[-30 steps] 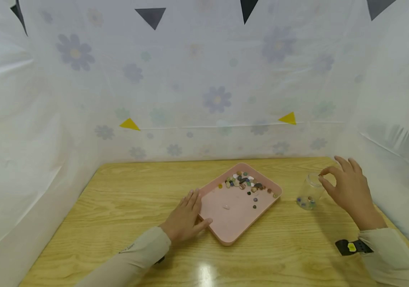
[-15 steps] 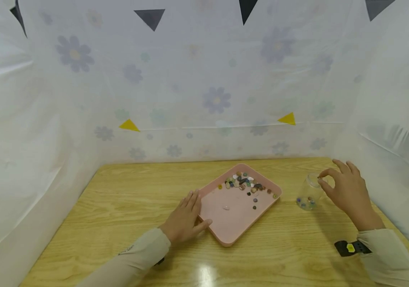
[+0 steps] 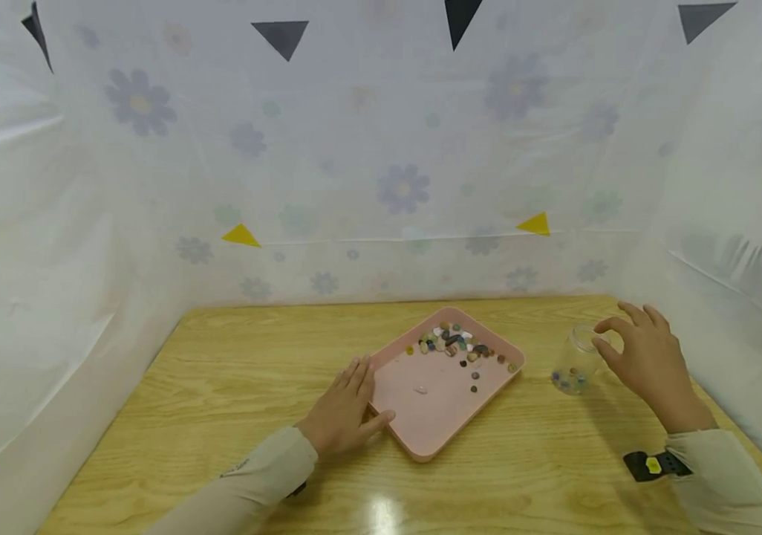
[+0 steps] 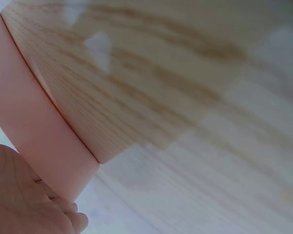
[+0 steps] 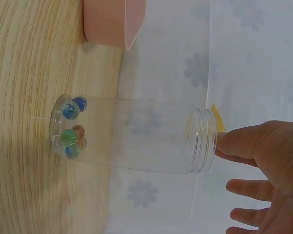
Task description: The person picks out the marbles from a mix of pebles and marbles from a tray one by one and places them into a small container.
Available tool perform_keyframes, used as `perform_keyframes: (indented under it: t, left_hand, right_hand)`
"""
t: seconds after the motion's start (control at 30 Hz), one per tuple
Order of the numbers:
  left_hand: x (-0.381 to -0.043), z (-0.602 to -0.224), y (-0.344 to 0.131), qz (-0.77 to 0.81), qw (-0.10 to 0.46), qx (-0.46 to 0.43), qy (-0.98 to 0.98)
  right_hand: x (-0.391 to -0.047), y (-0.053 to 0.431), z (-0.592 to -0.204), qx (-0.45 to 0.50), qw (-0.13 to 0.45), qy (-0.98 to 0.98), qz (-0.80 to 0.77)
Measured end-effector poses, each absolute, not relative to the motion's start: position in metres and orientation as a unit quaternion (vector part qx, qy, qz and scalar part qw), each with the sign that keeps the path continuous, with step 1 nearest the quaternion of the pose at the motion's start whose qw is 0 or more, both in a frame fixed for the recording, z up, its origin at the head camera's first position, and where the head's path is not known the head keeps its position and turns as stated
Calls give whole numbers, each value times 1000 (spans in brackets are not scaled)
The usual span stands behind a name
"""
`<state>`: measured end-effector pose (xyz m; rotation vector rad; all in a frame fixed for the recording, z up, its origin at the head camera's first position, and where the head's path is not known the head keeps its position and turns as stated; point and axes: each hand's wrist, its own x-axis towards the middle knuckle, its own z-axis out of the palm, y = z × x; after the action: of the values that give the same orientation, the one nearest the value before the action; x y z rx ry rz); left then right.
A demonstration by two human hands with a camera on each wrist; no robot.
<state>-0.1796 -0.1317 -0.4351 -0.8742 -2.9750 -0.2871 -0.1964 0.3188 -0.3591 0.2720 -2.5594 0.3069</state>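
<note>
My left hand [image 3: 341, 412] rests with fairly straight fingers along the near left side of a pink tray [image 3: 414, 427], its thumb lying at the rim. Colourful small pebbles [image 3: 451, 340] are gathered at the tray's far end. On the right a clear jar [image 3: 581, 360] stands upright without a lid. Several glass marbles [image 5: 70, 136], blue, green and reddish, lie on its bottom in the right wrist view. At the jar's mouth is my right hand [image 3: 651, 364], thumb and index finger slightly apart with nothing seen between them. Its other fingers stick out loosely.
The wooden table [image 3: 234, 371] is enclosed by white flower-patterned sheets [image 3: 327, 186] at the back and sides. A pale translucent stone [image 3: 420, 389] lies alone on the tray floor. A few dark stones [image 3: 474, 388] are scattered near the tray's right side.
The small brownish marble that the right thumb and index finger pinched at the jar's mouth is no longer between them. That hand has shifted slightly left and down. The left hand has stayed put.
</note>
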Motion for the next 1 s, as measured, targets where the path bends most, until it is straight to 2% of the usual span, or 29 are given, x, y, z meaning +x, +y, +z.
perform_keyframes:
  t: [0.77, 1.0]
  left_hand:
    - [-180, -440, -132, -93, 20, -284, -954]
    - [-180, -437, -132, -94, 18, -285, -954]
  right_hand:
    - [-196, 319, -362, 109, 277, -948, 112]
    - [-204, 306, -358, 128, 280, -944, 117]
